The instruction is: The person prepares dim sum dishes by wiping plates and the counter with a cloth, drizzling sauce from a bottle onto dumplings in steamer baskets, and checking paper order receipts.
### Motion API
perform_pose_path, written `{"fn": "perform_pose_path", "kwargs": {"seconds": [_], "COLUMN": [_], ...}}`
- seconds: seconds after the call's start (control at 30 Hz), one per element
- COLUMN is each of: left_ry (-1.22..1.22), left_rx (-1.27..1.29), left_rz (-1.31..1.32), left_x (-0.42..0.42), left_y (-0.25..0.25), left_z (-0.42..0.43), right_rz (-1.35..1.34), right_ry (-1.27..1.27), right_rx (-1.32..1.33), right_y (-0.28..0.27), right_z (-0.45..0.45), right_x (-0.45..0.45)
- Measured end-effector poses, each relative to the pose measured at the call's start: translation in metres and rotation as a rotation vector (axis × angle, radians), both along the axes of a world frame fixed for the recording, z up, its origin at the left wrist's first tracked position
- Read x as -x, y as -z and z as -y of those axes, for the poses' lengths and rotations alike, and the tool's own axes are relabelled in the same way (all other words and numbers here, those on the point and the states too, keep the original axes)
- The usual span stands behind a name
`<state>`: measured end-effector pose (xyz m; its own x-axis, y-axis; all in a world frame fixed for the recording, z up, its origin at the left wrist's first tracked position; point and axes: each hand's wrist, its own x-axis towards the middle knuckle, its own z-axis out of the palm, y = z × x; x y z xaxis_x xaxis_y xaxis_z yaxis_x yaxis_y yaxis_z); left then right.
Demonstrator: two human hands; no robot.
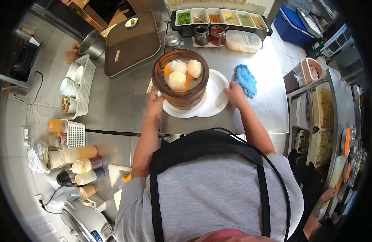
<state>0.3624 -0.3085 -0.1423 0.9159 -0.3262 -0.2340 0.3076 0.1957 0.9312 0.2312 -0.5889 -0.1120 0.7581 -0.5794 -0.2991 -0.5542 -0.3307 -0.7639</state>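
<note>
A round wooden steamer with several white dumplings and orange pieces in it stands on a white plate. My left hand is closed on the left edge of that plate. A second white plate lies to the right, partly overlapped with the first. My right hand is closed on its right edge. Just beyond my right hand lies a crumpled blue cloth on the steel table.
At the back are a rack of toppings, two sauce jars and a lidded tub. A brown tray lies back left, bottles at left. A co-worker's arm shows at lower right beside shelves.
</note>
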Motion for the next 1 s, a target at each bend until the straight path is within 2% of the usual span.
{"fn": "perform_pose_path", "kwargs": {"seconds": [0.07,0.2,0.27,0.33,0.53,0.6,0.67,0.73,0.8,0.9,1.0], "left_ry": [-0.019,0.012,-0.078,-0.136,-0.349,-0.383,-0.354,-0.234,-0.168,-0.535,-0.326], "left_rx": [0.036,0.022,-0.025,-0.108,-0.267,-0.307,-0.331,-0.679,-0.869,-1.174,-1.322], "left_rz": [0.033,0.080,0.000,-0.046,0.226,0.274,0.251,0.296,0.470,0.758,0.580], "left_x": [-0.006,-0.011,-0.007,-0.007,-0.021,-0.037,-0.043,-0.029,-0.038,-0.026,-0.032], "left_y": [0.011,0.013,0.010,0.007,0.033,0.065,0.063,0.002,0.000,-0.029,-0.003], "left_z": [0.005,0.020,0.030,0.038,0.063,0.073,0.082,0.076,0.060,0.023,-0.022], "right_rz": [0.091,0.152,0.203,0.149,0.143,0.079,0.110,0.127,0.174,0.181,0.167], "right_ry": [0.008,0.078,0.128,0.162,0.185,0.148,0.119,0.087,0.081,-0.087,-0.233], "right_rx": [0.142,0.104,0.094,0.126,0.289,0.205,-0.023,-0.204,-0.431,-0.628,-0.711], "right_y": [0.008,0.002,0.001,-0.026,-0.023,-0.033,-0.029,-0.023,-0.032,-0.023,-0.022], "right_z": [0.016,0.036,0.042,0.041,0.078,0.078,0.082,0.080,0.055,0.034,0.000], "right_x": [0.007,0.027,0.037,0.049,0.093,0.108,0.123,0.130,0.122,0.097,0.062]}}
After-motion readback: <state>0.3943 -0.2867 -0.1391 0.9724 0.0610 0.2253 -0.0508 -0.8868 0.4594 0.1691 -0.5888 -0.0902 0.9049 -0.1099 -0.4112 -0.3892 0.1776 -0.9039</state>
